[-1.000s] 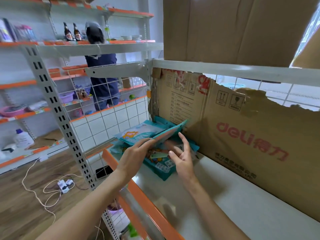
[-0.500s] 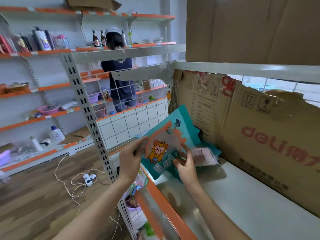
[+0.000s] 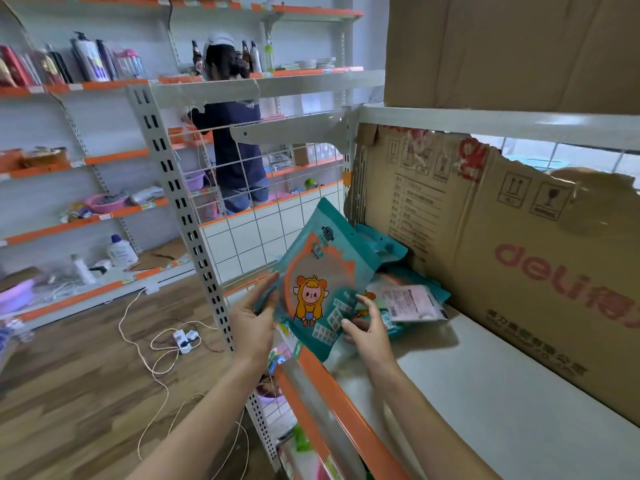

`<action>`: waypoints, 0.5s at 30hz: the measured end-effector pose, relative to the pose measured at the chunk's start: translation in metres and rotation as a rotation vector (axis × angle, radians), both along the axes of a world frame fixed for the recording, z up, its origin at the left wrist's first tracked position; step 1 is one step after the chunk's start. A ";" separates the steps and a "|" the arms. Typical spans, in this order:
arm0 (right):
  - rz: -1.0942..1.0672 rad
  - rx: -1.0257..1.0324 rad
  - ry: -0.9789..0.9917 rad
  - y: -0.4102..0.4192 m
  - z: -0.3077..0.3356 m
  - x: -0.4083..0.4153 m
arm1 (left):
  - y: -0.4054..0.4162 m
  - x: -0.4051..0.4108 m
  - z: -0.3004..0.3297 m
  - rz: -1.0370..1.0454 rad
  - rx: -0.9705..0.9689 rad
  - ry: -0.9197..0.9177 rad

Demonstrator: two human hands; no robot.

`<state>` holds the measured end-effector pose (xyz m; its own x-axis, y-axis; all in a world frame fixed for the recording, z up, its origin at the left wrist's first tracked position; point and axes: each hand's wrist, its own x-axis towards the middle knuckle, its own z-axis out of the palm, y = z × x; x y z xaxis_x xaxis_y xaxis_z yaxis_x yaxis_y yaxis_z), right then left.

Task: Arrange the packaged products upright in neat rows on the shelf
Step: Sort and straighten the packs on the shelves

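Note:
A teal packet (image 3: 325, 275) with a cartoon girl on its front stands nearly upright at the left end of the white shelf (image 3: 485, 393). My left hand (image 3: 254, 317) grips its left edge. My right hand (image 3: 367, 327) holds its lower right corner with curled fingers. Behind it, more teal packets (image 3: 412, 299) lie flat in a loose pile, one showing a white label. Another teal packet (image 3: 381, 244) leans against the cardboard at the back.
A torn brown cardboard sheet (image 3: 519, 258) printed "deli" lines the shelf's back. An orange rail (image 3: 332, 403) edges the shelf front. Another box (image 3: 502, 46) sits on the shelf above. A person (image 3: 232, 143) stands at the far shelves. Cables and a power strip (image 3: 183, 337) lie on the wooden floor.
The top packet has been lifted from lying flat on the pile to nearly upright, facing me. Both hands moved with it toward the shelf's front left corner.

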<state>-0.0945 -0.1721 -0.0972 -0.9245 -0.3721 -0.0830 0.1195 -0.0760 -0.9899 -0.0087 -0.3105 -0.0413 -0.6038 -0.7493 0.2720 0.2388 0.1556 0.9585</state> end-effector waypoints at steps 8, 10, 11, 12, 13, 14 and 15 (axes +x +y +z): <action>-0.040 -0.219 -0.072 0.021 0.012 0.004 | 0.012 0.005 0.000 -0.056 0.213 0.089; -0.083 -0.255 -0.052 0.033 0.014 0.005 | 0.015 0.011 -0.007 -0.108 0.173 0.053; -0.102 -0.265 -0.037 0.041 0.015 0.006 | 0.015 0.015 -0.009 -0.154 0.142 0.028; -0.114 -0.268 -0.018 0.050 0.016 0.007 | 0.016 0.019 -0.011 -0.217 0.106 0.000; -0.121 -0.260 0.006 0.060 0.018 0.009 | 0.016 0.023 -0.013 -0.283 0.059 -0.035; -0.125 -0.247 0.036 0.071 0.021 0.012 | 0.016 0.025 -0.014 -0.356 0.013 -0.072; -0.126 -0.220 0.069 0.082 0.022 0.014 | 0.017 0.027 -0.015 -0.425 -0.024 -0.107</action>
